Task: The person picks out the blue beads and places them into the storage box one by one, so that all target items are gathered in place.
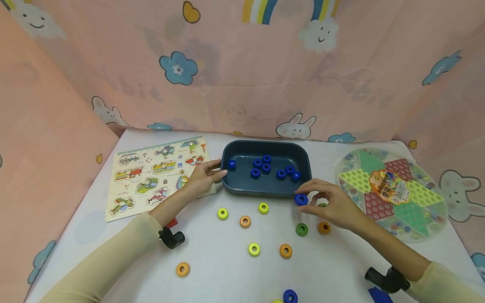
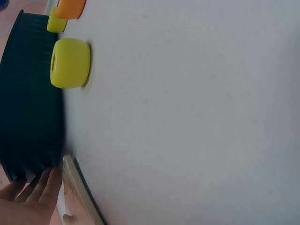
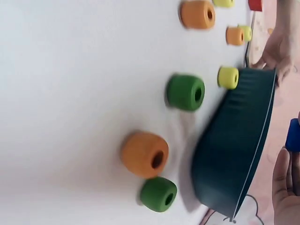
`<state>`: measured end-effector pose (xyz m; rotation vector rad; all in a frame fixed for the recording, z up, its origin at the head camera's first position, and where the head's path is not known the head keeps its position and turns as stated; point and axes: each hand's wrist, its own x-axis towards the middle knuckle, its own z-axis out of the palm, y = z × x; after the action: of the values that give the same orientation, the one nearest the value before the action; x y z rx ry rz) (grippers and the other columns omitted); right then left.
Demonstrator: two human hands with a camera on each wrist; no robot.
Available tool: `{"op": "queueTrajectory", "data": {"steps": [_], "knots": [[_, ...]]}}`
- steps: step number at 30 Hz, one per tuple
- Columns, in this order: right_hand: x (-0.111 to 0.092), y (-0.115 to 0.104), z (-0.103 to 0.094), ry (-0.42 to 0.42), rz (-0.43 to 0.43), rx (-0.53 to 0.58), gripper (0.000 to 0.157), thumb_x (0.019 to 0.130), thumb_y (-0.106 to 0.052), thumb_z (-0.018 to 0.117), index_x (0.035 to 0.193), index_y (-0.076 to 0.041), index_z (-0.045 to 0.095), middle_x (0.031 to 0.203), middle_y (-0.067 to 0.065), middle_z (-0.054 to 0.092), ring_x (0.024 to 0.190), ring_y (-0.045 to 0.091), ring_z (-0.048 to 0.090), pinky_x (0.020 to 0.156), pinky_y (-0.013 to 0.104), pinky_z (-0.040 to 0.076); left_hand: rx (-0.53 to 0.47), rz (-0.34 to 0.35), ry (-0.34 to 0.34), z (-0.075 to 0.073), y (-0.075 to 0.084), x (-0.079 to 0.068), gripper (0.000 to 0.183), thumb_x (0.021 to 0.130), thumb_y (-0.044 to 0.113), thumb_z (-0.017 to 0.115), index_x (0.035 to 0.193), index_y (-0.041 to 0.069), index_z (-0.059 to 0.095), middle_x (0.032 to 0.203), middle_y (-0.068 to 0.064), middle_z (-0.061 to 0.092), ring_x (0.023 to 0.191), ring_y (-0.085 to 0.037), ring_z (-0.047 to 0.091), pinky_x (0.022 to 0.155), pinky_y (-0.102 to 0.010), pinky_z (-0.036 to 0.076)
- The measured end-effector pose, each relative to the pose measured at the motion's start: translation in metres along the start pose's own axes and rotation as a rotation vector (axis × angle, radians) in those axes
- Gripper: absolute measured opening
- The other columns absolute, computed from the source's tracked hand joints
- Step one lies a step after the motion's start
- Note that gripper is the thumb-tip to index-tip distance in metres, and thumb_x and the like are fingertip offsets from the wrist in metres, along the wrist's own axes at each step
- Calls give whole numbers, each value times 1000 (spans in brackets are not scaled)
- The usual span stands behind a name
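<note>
My left hand [image 1: 201, 179] grips the left end of a dark blue-green tray [image 1: 265, 192], thumb at the rim and fingers against the outside wall. Several blue beads [image 1: 255, 173] lie inside the tray. At its front right corner, my right hand [image 1: 335, 205] pinches a blue bead [image 1: 301, 200] between thumb and fingers, level with the rim in the right wrist view [image 3: 293, 136]. Below that hand, a green bead [image 1: 302, 229] and an orange bead [image 1: 323, 228] rest on the table. Another green bead [image 3: 159, 194] is mostly hidden by the hand in the head view.
Yellow beads [image 1: 254, 249] and orange beads [image 1: 286, 251] are scattered in front of the tray. Another blue bead [image 1: 290, 296] lies at the near edge. A vehicle puzzle board [image 1: 151, 168] lies left, partly under the left arm; a round star-patterned game board [image 1: 390, 193] lies right.
</note>
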<state>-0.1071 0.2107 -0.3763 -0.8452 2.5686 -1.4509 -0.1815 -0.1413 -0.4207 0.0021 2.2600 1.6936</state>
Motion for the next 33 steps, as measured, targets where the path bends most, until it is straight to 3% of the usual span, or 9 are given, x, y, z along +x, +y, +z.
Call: {"op": "queueTrajectory", "data": {"steps": [9,15,26,33], "knots": [[76,24,-3,-9,99,-103,33,76,-15,77,106,-6,67,102,4,60,87,21,57,68,27,51,-6,-6,1,-1,2,0,53,89,18,64,137,6,43,136,-11,45,112,-23,54,85,-27,49],[111,36,5,-16,145,-173,34,74,-13,79,106,-4,68,100,7,63,82,23,60,68,33,52,-16,-4,-1,0,1,0,53,89,18,64,137,6,44,136,-11,45,113,-24,54,85,-26,49],[131,51,17,-47,187,-204,32,73,-10,79,102,-3,68,93,10,64,68,20,60,61,31,51,-3,-7,7,0,0,1,53,89,18,64,137,6,44,136,-11,45,112,-24,54,85,-26,49],[133,51,13,-53,193,-203,36,75,-13,78,108,-1,66,101,14,64,85,26,60,75,37,51,-16,-12,13,1,0,0,54,89,18,64,137,6,44,136,-12,45,112,-24,54,84,-26,49]]}}
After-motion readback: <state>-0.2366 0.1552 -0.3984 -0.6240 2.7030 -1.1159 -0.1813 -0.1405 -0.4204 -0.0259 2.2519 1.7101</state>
